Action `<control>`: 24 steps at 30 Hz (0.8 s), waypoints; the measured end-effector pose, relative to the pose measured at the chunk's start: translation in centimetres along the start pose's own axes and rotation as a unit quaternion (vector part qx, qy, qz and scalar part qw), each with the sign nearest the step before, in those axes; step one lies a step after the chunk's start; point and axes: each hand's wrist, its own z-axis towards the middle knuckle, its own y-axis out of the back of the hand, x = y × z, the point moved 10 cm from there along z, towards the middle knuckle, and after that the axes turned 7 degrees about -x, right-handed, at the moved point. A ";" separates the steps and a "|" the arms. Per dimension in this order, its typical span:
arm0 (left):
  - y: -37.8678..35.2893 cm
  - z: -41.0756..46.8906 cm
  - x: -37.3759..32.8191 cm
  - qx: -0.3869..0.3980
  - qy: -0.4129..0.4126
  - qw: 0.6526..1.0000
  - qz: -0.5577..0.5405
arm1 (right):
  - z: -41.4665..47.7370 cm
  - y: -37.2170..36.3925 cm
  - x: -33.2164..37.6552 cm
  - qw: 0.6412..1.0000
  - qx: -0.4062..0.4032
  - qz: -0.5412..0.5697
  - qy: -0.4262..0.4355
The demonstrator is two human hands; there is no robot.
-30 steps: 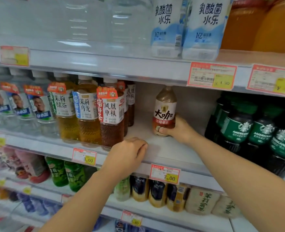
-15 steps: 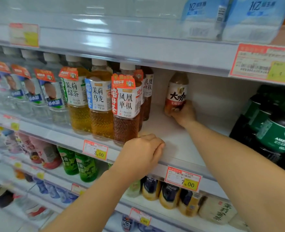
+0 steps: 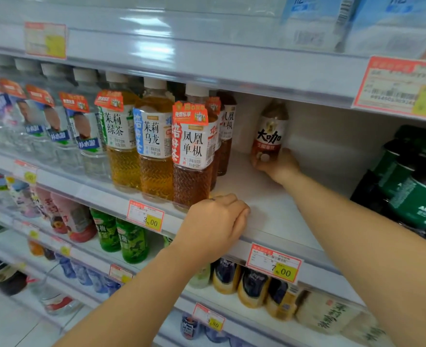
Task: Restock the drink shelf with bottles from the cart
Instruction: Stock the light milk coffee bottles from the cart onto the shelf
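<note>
**Fingers (image 3: 259,166) clamped round the coffee bottle (image 3: 269,136)'s base**

The shelf (image 3: 269,214) shows a gap between tea bottles (image 3: 191,151) and dark green-labelled bottles (image 3: 412,189). The coffee bottle is upright at the back of it, gripped by the right hand (image 3: 278,167). The left hand (image 3: 214,221) curls over the shelf's front lip. Full, the bottle is probably weighty, stiff and slick-labelled, so grip low on its body.

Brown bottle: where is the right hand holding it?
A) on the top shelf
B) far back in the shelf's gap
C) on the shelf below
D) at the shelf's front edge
B: the right hand grips the brown bottle near the back wall of the shelf, right of the tea bottles.
</note>
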 end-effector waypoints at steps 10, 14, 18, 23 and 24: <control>6.5 -9.5 1.4 -0.198 0.074 0.976 -0.046 | -26.1 3.8 10.0 0.896 0.044 0.000 0.443; 7.0 -20.6 6.9 -0.203 0.256 0.945 -0.035 | -34.1 -5.6 8.6 0.861 0.192 0.018 0.471; 7.6 -36.0 11.7 -0.173 0.445 0.878 0.013 | -40.8 -18.6 3.3 0.837 0.364 -0.030 0.408; 9.0 -55.5 12.8 -0.147 0.650 0.739 0.095 | -50.2 -33.0 -5.7 0.767 0.545 -0.121 0.316; 8.7 -58.6 12.8 -0.129 0.679 0.715 0.107 | -52.1 -35.5 -7.6 0.749 0.571 -0.140 0.307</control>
